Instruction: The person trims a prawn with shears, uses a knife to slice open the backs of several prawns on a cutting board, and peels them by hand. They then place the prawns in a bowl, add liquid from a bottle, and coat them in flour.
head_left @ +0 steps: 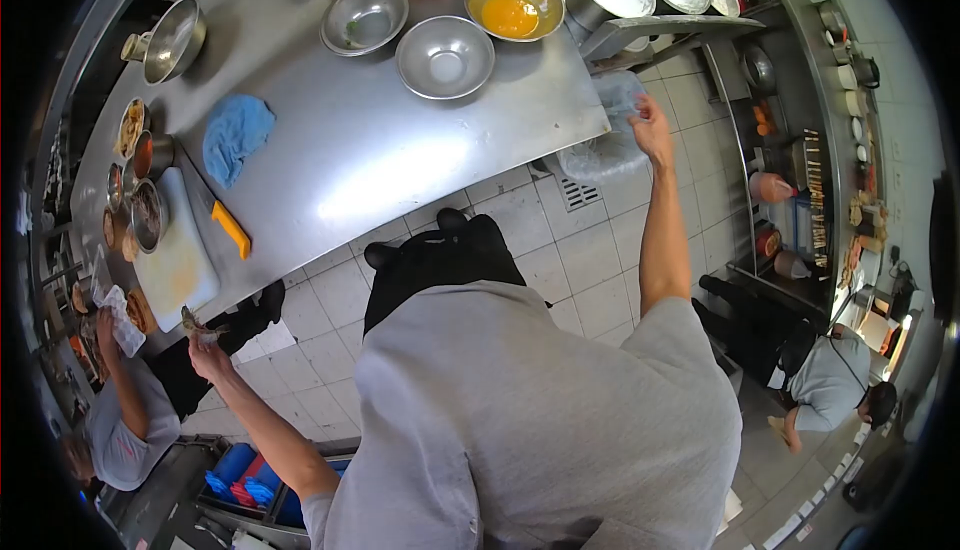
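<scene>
My left hand is closed on a small, ragged greenish-brown piece whose kind I cannot make out. It is held up near the front end of a white cutting board. At the right, beyond the corner of the steel table, my right hand has its fingers pinched at the upper edge of a clear plastic bag. The bag hangs open beside the table. On the table, a knife with a yellow handle lies next to the board.
The steel table carries a blue cloth, metal bowls and a bowl of yellow liquid. Small containers stand left of the board. One co-worker works at the left, another at the right. A floor drain lies below.
</scene>
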Tool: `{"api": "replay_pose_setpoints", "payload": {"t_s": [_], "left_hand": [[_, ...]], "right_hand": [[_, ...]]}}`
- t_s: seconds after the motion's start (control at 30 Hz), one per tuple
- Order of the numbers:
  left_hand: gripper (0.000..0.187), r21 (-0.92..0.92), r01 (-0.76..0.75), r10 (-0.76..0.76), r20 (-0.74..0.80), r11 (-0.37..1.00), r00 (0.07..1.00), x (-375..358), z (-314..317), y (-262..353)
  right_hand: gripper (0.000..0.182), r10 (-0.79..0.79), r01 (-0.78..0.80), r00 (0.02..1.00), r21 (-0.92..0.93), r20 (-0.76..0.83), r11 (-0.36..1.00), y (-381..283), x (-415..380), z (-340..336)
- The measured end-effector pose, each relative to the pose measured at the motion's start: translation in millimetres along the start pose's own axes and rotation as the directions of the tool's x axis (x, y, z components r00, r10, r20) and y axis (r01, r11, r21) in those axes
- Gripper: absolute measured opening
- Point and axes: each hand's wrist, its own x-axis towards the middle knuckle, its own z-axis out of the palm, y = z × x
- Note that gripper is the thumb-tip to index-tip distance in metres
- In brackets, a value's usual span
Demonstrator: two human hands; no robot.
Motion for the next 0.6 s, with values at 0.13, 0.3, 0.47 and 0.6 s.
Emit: {"api": "replay_pose_setpoints", "payload": {"t_s": [0.13,0.3,0.47,0.6], "left_hand": [[0.028,-0.017,0.004,-0.003,0.014,1.0,1.0,-7,12,-2],[0.026,0.021,0.006,-0.005,-0.001,1.0,1.0,-22,22,0],[0.024,0.009,-0.004,0.004,-0.031,1.0,1.0,-43,27,3],[0.022,0.051,-0.056,0.056,-0.001,0.997,0.998,-26,-4,-10]], "right_hand": [[0.027,0.047,-0.086,0.959,0.128,0.279,0.988,-20,-4,24],[0.017,0.074,-0.096,0.981,0.114,0.182,0.989,-30,2,27],[0.023,0.041,-0.09,0.992,0.444,0.119,0.892,-27,17,-18],[0.051,0.402,-0.272,0.887,-0.443,0.229,0.854,14,-10,-49]]}}
